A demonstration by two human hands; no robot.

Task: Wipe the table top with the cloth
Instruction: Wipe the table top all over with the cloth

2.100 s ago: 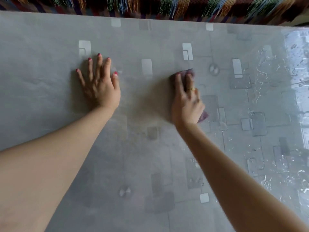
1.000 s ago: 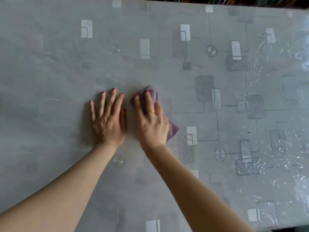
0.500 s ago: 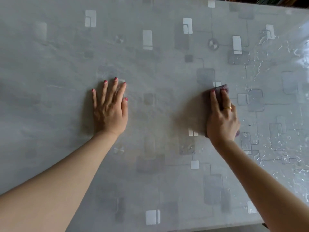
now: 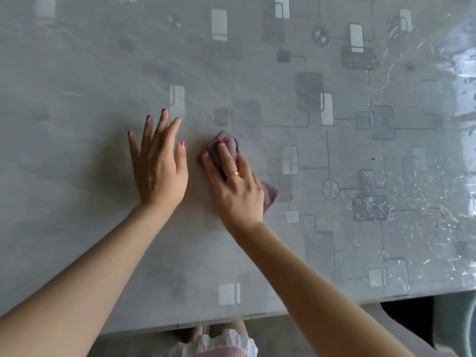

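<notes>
Right hand [image 4: 235, 186] swung back left since half a second ago, cloth [image 4: 226, 145] pressed flat under straight fingers, now just beside left hand [image 4: 158, 163]. Left hand flat on table [image 4: 77, 176], fingers spread, same spot as before (bracing, I guess). Cloth mid-table, near side. Reads as side-to-side strokes working middle; droplets [image 4: 371, 207] on right side look unwiped so far.

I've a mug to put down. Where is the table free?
Free: the table left of the left hand, and the far strip beyond both hands. Crowded: the middle, where the right hand presses the cloth. The right side looks wet.
</notes>
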